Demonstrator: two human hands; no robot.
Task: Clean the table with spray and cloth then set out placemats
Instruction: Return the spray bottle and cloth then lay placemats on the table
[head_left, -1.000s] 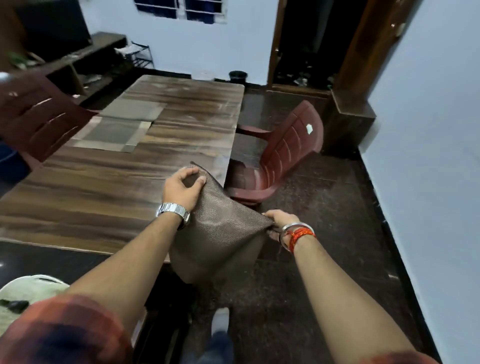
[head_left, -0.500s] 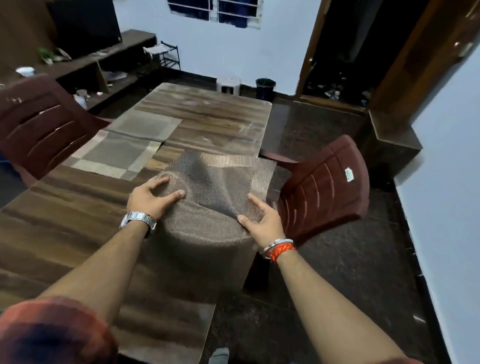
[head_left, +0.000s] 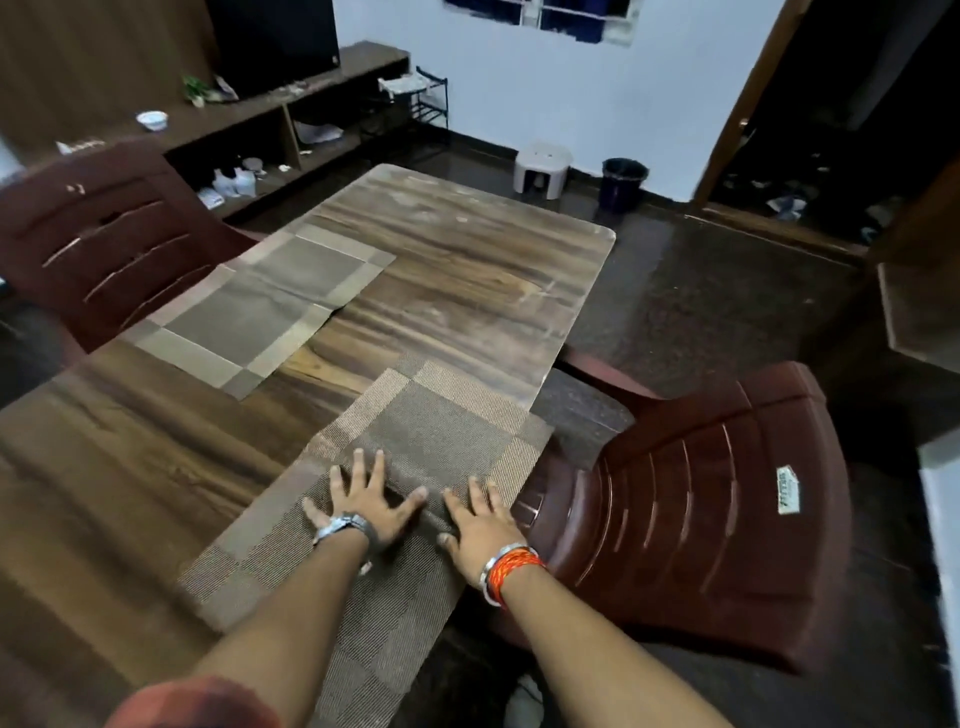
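Note:
A brown woven placemat (head_left: 431, 426) lies on the right side of the wooden table (head_left: 467, 275), its near corner hanging past the table edge. A raised fold runs across it between my hands. My left hand (head_left: 363, 496) presses flat on the mat with fingers spread. My right hand (head_left: 480, 519) lies flat beside it, fingers apart, near the mat's right edge. Two more placemats (head_left: 260, 306) lie on the left side of the table, overlapping each other.
A maroon plastic chair (head_left: 701, 499) stands close at the table's right side, another maroon chair (head_left: 104, 239) at the left. A low shelf unit (head_left: 270, 114) lines the far left wall. A white stool (head_left: 543, 169) and dark bin (head_left: 623, 182) stand by the far wall.
The placemat went from being held folded off the table's edge to lying spread on the tabletop. Both hands let go of it and now press flat on it.

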